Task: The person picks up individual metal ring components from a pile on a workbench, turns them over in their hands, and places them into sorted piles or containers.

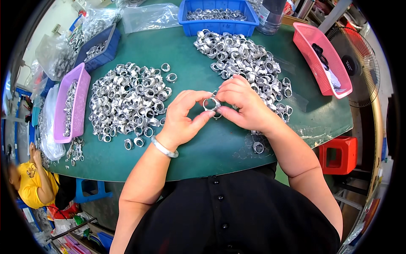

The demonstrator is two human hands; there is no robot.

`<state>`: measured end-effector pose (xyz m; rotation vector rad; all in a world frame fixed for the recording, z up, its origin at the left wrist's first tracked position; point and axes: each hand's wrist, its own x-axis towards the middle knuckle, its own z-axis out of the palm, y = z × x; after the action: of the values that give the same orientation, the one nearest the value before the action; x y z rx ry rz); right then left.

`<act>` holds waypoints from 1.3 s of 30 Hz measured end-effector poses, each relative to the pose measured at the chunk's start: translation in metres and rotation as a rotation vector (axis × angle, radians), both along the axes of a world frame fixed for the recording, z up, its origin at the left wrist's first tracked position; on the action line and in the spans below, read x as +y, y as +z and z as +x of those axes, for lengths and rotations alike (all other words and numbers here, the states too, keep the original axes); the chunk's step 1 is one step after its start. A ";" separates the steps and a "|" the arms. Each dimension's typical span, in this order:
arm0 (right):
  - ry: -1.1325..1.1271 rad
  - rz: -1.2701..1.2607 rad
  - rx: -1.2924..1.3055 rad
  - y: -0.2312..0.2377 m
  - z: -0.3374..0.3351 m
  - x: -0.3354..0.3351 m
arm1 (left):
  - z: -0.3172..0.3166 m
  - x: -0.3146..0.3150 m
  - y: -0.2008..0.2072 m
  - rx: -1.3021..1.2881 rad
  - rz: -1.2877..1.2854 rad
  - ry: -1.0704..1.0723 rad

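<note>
Here are both hands brought together over the green table (190, 165), fingertips almost meeting, and between them sits a metal ring (217, 103), silvery and raised so its round opening shows. The left hand (184, 116) takes its side in a pinch, index finger arched over the top, thumb angled up from below, the other fingers curled in behind. The right hand (241, 103) closes on the opposite side, thumb underneath, fingers bunched and bent above it, knuckles pointing away from the body. A second curved metal edge peeks out just below the fingertips; whether it is gripped too, I cannot tell. Both forearms slant inward from the black shirt (237, 207), elbows bent and set wide, a pale bangle (164, 148) circling the left wrist. Left of the left hand spreads a broad heap of rings (127, 101), with a purple basket (83, 99) beyond it. Another pile of rings (241, 55) stretches beyond the right hand and down its outer side, a blue bin (218, 28) standing past that. Close beside the right forearm lies one loose ring (254, 148), and farther out to the right rests a pink basket (308, 55).
</note>
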<state>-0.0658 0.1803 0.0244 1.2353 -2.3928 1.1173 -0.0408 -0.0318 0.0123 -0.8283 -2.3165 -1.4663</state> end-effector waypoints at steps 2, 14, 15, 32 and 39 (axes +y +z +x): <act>0.000 -0.009 0.008 0.000 0.000 -0.001 | -0.001 -0.001 -0.001 0.035 -0.003 -0.025; 0.024 -0.070 0.022 0.003 0.002 -0.002 | -0.003 0.000 0.000 0.051 0.015 0.014; 0.028 -0.069 0.016 0.004 0.002 -0.002 | -0.002 0.000 0.001 0.037 0.007 0.011; 0.073 -0.132 0.081 0.006 0.003 -0.004 | 0.003 0.003 -0.002 -0.002 0.015 -0.003; 0.020 -0.149 -0.002 0.009 0.006 -0.005 | 0.004 0.001 -0.008 -0.482 0.476 -0.253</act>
<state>-0.0595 0.1754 0.0334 1.2112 -2.2570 1.2776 -0.0366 -0.0311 0.0046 -0.7011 -2.0467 -2.4293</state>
